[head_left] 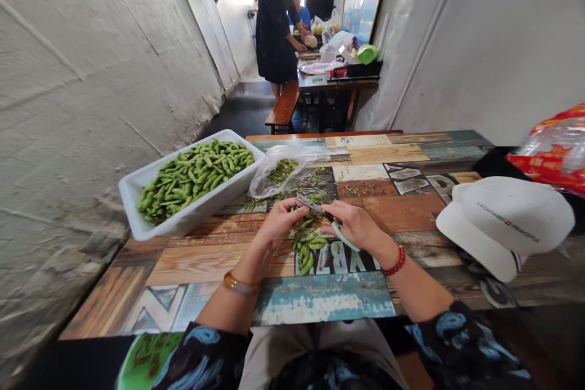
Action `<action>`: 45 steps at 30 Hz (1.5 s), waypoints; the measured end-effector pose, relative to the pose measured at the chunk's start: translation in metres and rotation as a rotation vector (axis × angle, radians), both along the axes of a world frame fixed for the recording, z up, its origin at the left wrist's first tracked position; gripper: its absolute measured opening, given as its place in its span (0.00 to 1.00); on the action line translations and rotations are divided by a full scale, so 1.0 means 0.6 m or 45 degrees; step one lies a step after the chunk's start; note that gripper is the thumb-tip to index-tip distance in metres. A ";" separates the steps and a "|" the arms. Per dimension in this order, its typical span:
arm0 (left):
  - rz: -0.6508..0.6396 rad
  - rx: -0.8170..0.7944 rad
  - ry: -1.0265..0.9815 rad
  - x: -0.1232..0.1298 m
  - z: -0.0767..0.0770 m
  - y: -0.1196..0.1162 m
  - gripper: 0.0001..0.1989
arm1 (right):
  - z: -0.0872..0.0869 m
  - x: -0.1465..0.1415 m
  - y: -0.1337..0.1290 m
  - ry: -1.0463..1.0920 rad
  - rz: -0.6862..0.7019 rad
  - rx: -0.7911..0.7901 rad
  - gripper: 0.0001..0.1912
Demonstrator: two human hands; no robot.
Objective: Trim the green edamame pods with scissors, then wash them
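Note:
My right hand (354,223) is closed around a pair of scissors (339,233) with pale green handles, the blades pointing left toward my other hand. My left hand (284,219) has its fingers pinched together at the blade tips; what it holds is mostly hidden, seemingly a green soybean pod. Below and between the hands lies a small pile of green pods (307,254) on the table. Small green trimmings (315,195) are scattered just beyond the blades. Farther off, a clear plastic bag (262,181) lies open with more trimmings inside.
A white tub (183,226) heaped with pods (196,180) stands at the table's left. To the right are a white cap (507,219) and a red-and-clear plastic package (555,149). A wooden bench (284,103) and a person (276,24) at another table are farther back.

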State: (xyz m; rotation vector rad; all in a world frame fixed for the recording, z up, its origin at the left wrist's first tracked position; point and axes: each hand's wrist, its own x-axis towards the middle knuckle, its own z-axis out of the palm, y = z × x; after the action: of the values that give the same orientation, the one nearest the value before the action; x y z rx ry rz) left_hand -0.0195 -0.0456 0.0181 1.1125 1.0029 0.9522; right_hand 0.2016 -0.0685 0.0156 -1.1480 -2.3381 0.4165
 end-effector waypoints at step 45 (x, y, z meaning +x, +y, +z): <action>0.155 -0.102 -0.324 0.010 0.019 -0.002 0.19 | -0.003 -0.001 -0.002 0.090 -0.064 0.083 0.23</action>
State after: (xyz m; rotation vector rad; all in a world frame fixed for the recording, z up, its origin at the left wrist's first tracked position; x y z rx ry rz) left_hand -0.0135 -0.0469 0.0298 0.8465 0.8993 1.1116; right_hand 0.2011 -0.0695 0.0137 -1.1396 -2.2405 0.3547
